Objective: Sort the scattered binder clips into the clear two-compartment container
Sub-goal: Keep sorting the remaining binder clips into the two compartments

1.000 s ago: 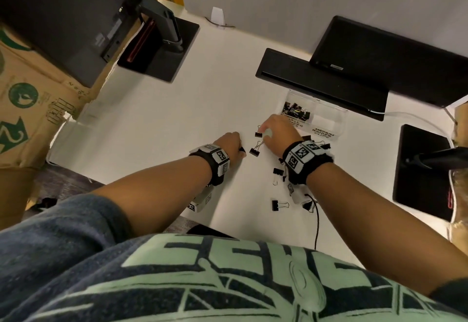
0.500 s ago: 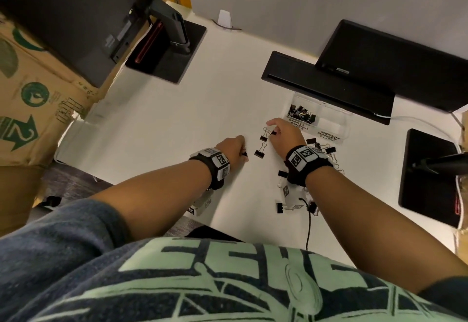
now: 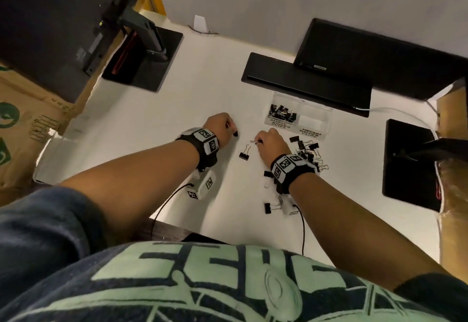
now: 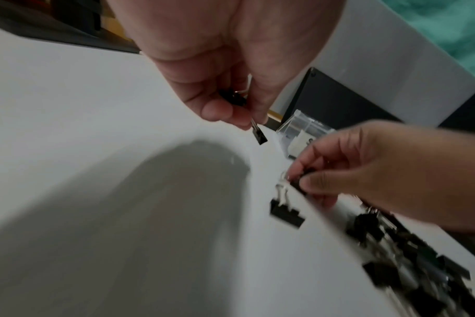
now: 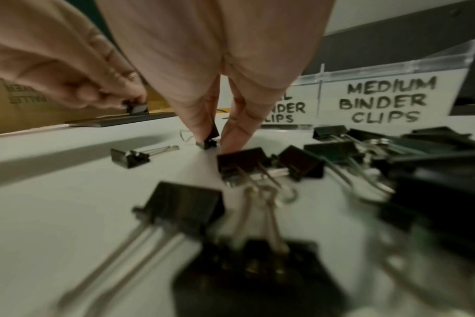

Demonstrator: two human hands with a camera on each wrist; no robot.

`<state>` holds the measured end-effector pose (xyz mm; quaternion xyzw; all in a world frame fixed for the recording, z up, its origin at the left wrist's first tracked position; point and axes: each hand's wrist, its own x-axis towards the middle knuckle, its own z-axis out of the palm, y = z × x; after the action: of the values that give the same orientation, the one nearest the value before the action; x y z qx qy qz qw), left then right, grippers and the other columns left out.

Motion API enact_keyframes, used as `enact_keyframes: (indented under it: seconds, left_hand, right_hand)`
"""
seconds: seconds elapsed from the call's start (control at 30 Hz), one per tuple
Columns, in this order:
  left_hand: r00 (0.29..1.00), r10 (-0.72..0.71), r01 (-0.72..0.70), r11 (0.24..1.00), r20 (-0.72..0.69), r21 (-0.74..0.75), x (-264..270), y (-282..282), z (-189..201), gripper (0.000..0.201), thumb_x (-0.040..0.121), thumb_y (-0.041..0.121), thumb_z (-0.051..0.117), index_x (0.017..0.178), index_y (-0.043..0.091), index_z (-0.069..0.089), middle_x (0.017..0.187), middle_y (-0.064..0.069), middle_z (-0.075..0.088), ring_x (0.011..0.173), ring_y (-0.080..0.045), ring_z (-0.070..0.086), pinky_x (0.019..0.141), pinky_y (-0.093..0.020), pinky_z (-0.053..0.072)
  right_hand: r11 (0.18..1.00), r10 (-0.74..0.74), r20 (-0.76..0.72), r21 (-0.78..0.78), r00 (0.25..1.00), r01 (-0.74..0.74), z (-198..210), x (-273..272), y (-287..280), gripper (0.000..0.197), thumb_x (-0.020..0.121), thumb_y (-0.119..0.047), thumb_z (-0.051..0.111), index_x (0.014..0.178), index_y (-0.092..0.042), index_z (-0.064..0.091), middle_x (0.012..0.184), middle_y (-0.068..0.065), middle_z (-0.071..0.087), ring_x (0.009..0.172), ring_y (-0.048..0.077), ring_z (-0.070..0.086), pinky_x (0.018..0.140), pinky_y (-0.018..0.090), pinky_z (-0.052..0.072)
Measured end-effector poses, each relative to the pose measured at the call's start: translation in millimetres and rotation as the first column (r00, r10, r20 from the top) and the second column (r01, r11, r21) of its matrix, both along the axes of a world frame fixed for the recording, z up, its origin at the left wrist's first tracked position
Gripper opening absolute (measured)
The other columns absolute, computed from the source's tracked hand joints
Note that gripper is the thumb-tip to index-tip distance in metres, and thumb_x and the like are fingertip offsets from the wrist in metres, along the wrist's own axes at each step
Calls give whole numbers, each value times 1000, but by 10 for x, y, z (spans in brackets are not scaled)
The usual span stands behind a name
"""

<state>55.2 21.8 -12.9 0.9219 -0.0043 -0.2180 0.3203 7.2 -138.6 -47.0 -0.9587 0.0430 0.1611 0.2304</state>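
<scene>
Black binder clips (image 3: 307, 153) with silver wire handles lie on the white desk (image 3: 202, 109). The clear container (image 3: 314, 116) bears black lettering; black-and-white square-patterned wristbands (image 3: 287, 166).

Clear two-compartment container (image 3: 326, 115), upper right of centre: left compartment holds small black clips (image 3: 281, 113). Loose binder clips (image 3: 307, 151) heaped just below it.
</scene>
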Motion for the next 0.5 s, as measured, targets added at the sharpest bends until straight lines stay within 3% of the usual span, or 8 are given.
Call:
enact_keyframes:
  seconds: [0.13,0.27,0.4,0.5]
  left_hand:
    - [997,-52,55,997,61,-53,194,-399,162,16,92,9,51,95,8,66,105,-9,69,96,-24,62,76,-26,44]
    - [982,-137,144,988,130,-47,316,-820,270,12,93,11,52,91,10,64,99,-10,69,88,-20,60,76,-27,46]
    - [960,-222,220,975,169,31,412,-1104,320,19,94,11,49,101,3,65,104,-13,69,97,-27,63,84,-33,50]
    - [947,-281,268,959,154,95,458,-1223,305,15,93,8,47,94,8,62,92,-7,62,91,-25,61,78,-30,48]
  right_hand:
    - [1000,-13,-14,-25,1000,13,-3,-196,-49,24,91,-2,42,107,-7,59,111,17,48,93,35,56,69,34,47]
    - [999,28,-46,-41,999,-30,6,-320,-77,25,90,-2,45,113,-4,55,114,20,47,100,36,54,79,38,48]
    - [990,89,-43,-102,995,-93,65,-340,-77,27,90,-1,45,115,-4,54,116,20,50,104,36,54,82,38,47]
    - [990,112,-36,-78,993,-114,78,-346,-106,28,86,4,45,111,-3,56,112,19,51,100,36,56,80,38,49]
